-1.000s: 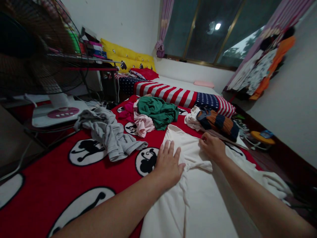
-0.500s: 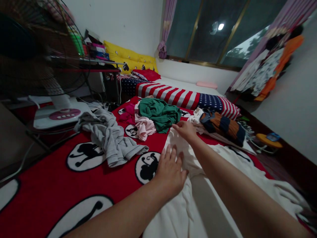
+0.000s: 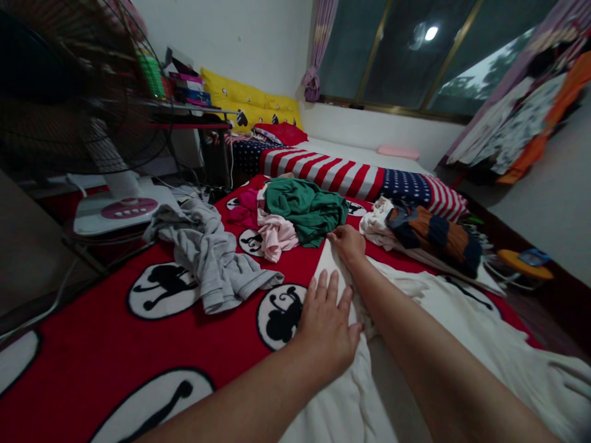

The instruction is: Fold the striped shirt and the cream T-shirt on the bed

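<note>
White garment (image 3: 341,403) — under left hand (image 3: 329,326), pinched in right hand (image 3: 349,246).

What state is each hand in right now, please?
Left hand: open, palm down on the white cloth.
Right hand: closed, pinching the far edge of the white cloth.

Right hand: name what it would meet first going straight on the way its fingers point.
Probably the crumpled green garment, just beyond the right hand, which pinches a corner of the white garment; the gap's depth is unclear.
</note>
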{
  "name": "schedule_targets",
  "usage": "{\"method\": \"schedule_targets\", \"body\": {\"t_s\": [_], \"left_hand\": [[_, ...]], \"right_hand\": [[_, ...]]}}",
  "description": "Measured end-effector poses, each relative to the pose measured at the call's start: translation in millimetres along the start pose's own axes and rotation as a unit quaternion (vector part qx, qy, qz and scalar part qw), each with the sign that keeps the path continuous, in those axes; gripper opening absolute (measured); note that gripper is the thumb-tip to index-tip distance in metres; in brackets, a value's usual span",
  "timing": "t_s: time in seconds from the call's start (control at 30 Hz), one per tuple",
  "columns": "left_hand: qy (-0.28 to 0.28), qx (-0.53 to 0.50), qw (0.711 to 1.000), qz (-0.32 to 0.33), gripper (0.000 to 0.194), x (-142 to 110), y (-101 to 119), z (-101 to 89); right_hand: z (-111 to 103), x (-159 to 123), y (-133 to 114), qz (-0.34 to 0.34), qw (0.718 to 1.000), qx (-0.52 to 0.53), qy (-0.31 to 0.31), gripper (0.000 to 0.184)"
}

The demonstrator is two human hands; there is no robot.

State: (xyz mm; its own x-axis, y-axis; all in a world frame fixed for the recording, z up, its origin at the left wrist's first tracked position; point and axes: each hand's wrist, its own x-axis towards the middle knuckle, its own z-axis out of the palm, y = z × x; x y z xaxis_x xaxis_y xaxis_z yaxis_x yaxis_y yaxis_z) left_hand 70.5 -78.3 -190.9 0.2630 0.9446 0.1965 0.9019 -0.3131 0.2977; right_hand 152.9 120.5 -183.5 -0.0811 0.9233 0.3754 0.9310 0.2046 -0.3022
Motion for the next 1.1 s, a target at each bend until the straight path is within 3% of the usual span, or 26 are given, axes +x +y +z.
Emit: {"method": "schedule_targets", "body": {"t_s": [0.1,0.17,0.27,0.33,0.4,0.47,0.5,0.6,0.67,0.73,0.8,0.9,1.0,1.1], "left_hand": [[0.000,0.002,1.000,-0.001,0.066,0.0,-1.1,0.6],[0.003,0.002,1.000,0.000,0.065,0.3,-2.2,1.7],[0.018,0.005,1.000,0.012,0.065,0.9,-3.9,4.4],[0.024,0.008,1.000,0.018,0.065,1.0,-4.6,5.9],[0.024,0.013,0.999,0.018,0.064,0.6,-4.8,6.4],[0.024,0.022,0.999,0.017,0.063,-0.1,-4.8,5.8],[0.025,0.026,0.999,0.018,0.063,-0.4,-4.8,5.3],[0.026,0.037,0.999,0.025,0.062,-1.0,-4.8,4.5],[0.031,0.040,0.998,0.028,0.062,-1.2,-5.0,5.1],[0.038,0.042,0.998,0.032,0.061,-1.0,-5.3,6.1],[0.042,0.041,0.998,0.034,0.061,-0.5,-5.6,6.7],[0.045,0.024,0.997,0.059,0.052,-0.5,-6.1,5.4],[0.039,-0.019,0.989,0.141,0.040,-2.7,-6.7,1.4],[0.012,-0.064,0.973,0.219,0.038,-6.0,-7.0,-3.6]], "right_hand": [[-13.6,3.9,-1.7,0.021,0.999,0.010,-0.045,0.031],[-27.7,-0.3,0.7,0.007,0.998,0.048,-0.027,0.037],[-46.2,-23.5,11.2,-0.107,0.991,0.068,0.032,0.044],[-52.7,-44.3,22.3,-0.185,0.982,0.027,-0.014,0.049],[-56.0,-59.7,34.8,-0.206,0.971,-0.021,-0.121,0.052],[-61.3,-64.6,48.3,-0.180,0.965,-0.018,-0.188,0.052],[-66.3,-63.8,55.8,-0.160,0.970,0.004,-0.185,0.051],[-90.7,-59.9,83.8,-0.068,0.994,0.063,-0.059,0.040],[-109.0,-64.7,106.5,0.023,0.999,0.044,0.019,0.033],[-122.2,-76.8,127.9,0.092,0.995,0.028,0.028,0.034],[-127.4,-92.5,142.1,0.112,0.992,0.063,-0.012,0.042],[-124.7,-111.6,144.2,0.095,0.981,0.157,-0.058,0.048],[-121.3,-118.0,130.7,0.082,0.963,0.251,-0.052,0.045],[-121.9,-114.8,118.6,0.113,0.948,0.296,-0.031,0.043]]}}
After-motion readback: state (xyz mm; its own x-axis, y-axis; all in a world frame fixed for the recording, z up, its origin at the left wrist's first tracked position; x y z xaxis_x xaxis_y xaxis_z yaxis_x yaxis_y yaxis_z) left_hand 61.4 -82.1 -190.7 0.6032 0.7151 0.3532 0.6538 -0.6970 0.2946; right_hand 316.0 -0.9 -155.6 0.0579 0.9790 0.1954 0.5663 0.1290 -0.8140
